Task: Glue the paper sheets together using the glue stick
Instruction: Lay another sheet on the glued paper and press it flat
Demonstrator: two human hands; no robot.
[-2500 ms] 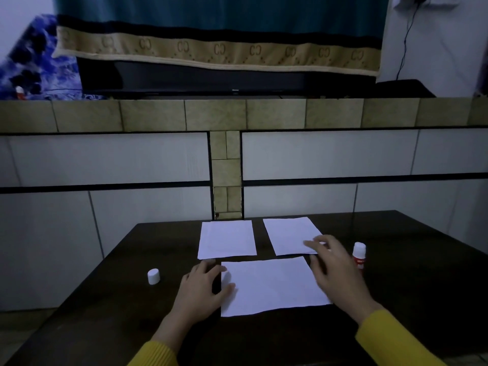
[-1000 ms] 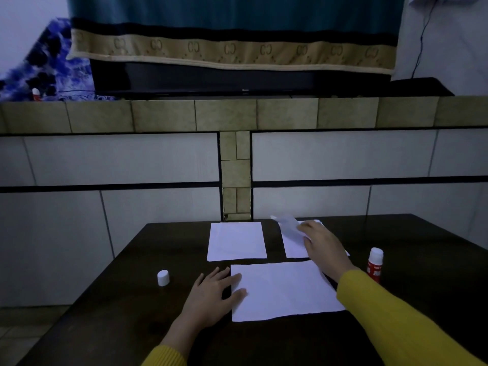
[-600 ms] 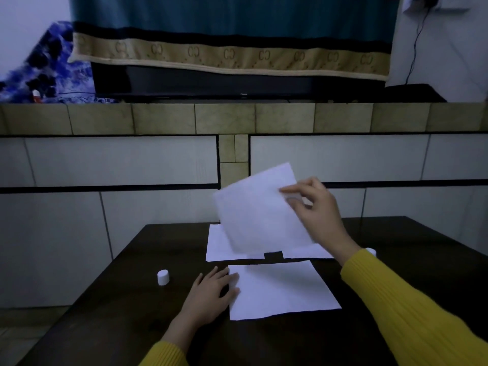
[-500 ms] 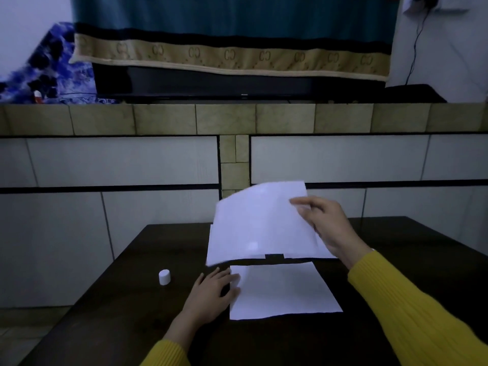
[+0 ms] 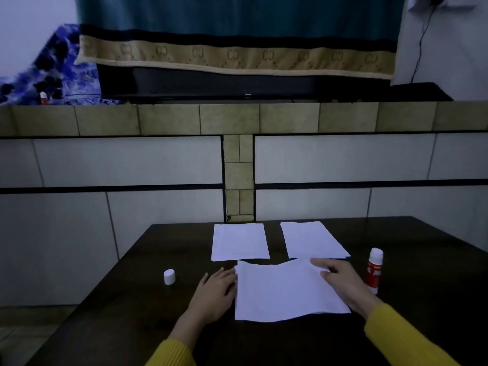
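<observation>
A white paper sheet (image 5: 280,291) lies slightly wavy at the front middle of the dark table (image 5: 427,291), on top of another sheet. My right hand (image 5: 343,283) rests flat on its right part with the fingers spread. My left hand (image 5: 214,294) lies flat on the table, fingertips touching the sheet's left edge. Two more white sheets lie behind: the back left sheet (image 5: 239,241) and the back right sheet (image 5: 311,240). The uncapped red and white glue stick (image 5: 374,270) stands upright just right of my right hand. Its white cap (image 5: 169,276) stands left of my left hand.
The table's far edge meets a tiled wall (image 5: 237,165). A ledge above it carries a dark television (image 5: 224,83) draped with a teal and tan cloth (image 5: 237,56). Bare dark tabletop shows on both sides of the papers.
My right hand lifted a sheet from the back right spot, carried it toward me and laid it on the front sheet. My left hand stayed at the front sheet's left edge.
</observation>
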